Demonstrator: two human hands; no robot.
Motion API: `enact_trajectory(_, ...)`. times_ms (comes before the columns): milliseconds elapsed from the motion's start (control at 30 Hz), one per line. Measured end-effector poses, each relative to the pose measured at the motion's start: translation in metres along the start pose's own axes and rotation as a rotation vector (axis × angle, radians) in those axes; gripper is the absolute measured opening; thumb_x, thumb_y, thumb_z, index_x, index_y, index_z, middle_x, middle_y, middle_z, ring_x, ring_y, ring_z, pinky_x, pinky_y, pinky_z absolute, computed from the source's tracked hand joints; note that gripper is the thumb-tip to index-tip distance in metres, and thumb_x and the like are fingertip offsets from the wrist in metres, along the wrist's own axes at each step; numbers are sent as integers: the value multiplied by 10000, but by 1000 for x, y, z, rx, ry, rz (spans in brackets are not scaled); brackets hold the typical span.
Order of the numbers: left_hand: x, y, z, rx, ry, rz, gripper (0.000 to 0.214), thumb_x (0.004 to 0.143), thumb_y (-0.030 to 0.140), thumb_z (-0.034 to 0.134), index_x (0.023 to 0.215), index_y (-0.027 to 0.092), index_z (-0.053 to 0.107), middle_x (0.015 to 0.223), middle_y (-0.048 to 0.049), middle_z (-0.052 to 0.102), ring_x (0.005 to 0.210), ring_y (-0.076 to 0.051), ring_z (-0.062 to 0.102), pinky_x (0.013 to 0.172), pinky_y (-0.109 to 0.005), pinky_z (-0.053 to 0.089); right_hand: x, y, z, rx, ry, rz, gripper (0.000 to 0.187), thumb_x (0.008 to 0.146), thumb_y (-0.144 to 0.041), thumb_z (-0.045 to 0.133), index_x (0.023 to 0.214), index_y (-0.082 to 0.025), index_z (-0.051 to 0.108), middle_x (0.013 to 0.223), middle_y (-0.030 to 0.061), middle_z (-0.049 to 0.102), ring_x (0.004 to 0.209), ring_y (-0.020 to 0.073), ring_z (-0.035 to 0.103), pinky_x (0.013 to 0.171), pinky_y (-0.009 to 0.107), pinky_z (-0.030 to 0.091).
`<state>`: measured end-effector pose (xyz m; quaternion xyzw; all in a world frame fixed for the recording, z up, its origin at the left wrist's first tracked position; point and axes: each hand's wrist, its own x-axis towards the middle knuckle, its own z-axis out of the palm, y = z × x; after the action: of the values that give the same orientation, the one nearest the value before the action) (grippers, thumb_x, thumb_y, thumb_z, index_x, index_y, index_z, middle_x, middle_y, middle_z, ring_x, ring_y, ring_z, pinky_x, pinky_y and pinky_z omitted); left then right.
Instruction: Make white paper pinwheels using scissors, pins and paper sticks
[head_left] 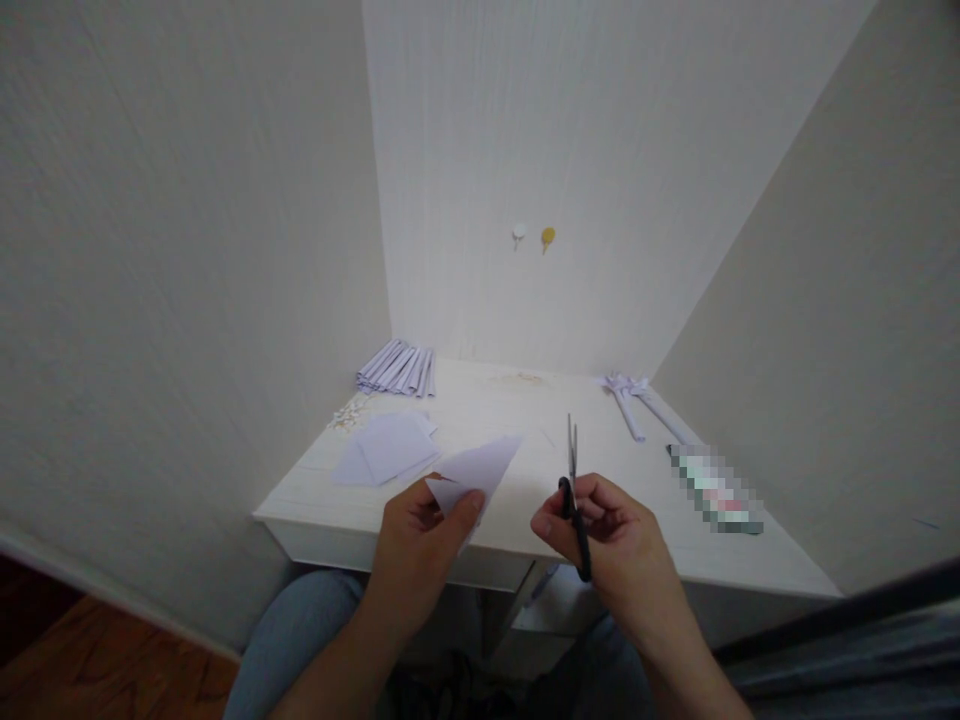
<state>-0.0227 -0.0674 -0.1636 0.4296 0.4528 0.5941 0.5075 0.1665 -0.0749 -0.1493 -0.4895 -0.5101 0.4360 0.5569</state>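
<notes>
My left hand [427, 530] pinches a folded piece of white paper [480, 465] above the front edge of the white desk [517, 515]. The paper's pointed end reaches up and to the right. In my right hand [611, 525] is a pair of scissors [574, 500] with black handles, its metal blades pointing away from me and slightly apart. The blades are clear of the paper. Just beyond my left hand lie several loose white paper sheets [394, 447], overlapping on the desk.
Rolled paper tubes [397, 368] lie in a row at the back left, with small white scraps [347, 415] before them. Two tubes with fringed ends [630, 405] lie back right, near a blurred-out object [716, 490]. Walls stand close on both sides. Two hooks [548, 237] are on the back wall.
</notes>
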Motion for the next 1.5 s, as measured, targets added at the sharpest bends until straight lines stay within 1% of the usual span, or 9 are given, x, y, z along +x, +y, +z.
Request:
enact_trajectory(100,7,-19,-22,56,78,-51,290,724,413,847,754,150,729,641,-17,706,598,-165,622,567,-259,485,-4,30,-16,-85,-16,67,316,618,-280,921,730,-170,647,642,-5,698,567,126,596,541,224,440)
enact_trajectory(200,16,-39,-36,118,91,-78,321,761,453,809,775,147,713,615,-11,681,563,-160,594,539,-260,451,-8,62,-29,-164,-55,243,368,665,-316,857,790,-227,524,515,-74,630,370,109,493,382,193,319)
enact_trajectory(367,61,-61,-26,333,39,25,296,791,404,720,630,166,648,556,-6,641,554,-183,591,554,-287,454,37,84,-22,-414,-179,312,385,704,-258,773,690,-265,389,449,-68,622,296,122,490,314,196,292)
enact_trajectory(533,107,-73,-17,461,29,19,263,879,313,695,683,145,648,618,5,631,651,-190,637,653,-309,519,100,89,-9,-527,-85,230,357,684,-262,812,597,-238,466,390,-59,555,295,116,495,336,205,265)
enact_trajectory(667,120,-81,-16,497,-8,-26,302,969,361,660,1178,144,661,1139,-81,696,953,-217,693,827,-411,601,119,105,-8,-571,-9,135,282,809,-406,680,641,-241,524,418,-42,559,364,139,497,395,239,318)
enact_trajectory(867,137,-83,-3,438,-11,30,215,931,245,552,727,181,574,662,19,652,535,-126,604,558,-253,486,142,122,-4,-684,85,-55,305,768,-488,692,640,-249,553,554,-10,623,549,200,589,526,284,387)
enact_trajectory(1067,157,-89,8,433,-41,69,91,840,245,564,758,205,565,673,23,657,520,-134,589,519,-244,434,165,128,-5,-739,79,-150,261,792,-505,694,836,-251,652,756,10,729,637,222,662,604,309,465)
enact_trajectory(1300,179,-90,25,494,-67,110,50,820,177,563,801,213,593,622,48,572,594,-142,545,585,-246,388,190,125,-6,-816,28,-249,186,847,-425,660,838,-248,716,817,40,761,749,261,706,693,348,480)
enact_trajectory(1500,197,-92,35,476,-126,126,142,833,155,543,911,204,651,733,21,621,681,-149,568,644,-251,399,219,131,-2,-798,-35,-341,186,837,-387,670,777,-242,770,840,67,732,795,260,685,743,361,492)
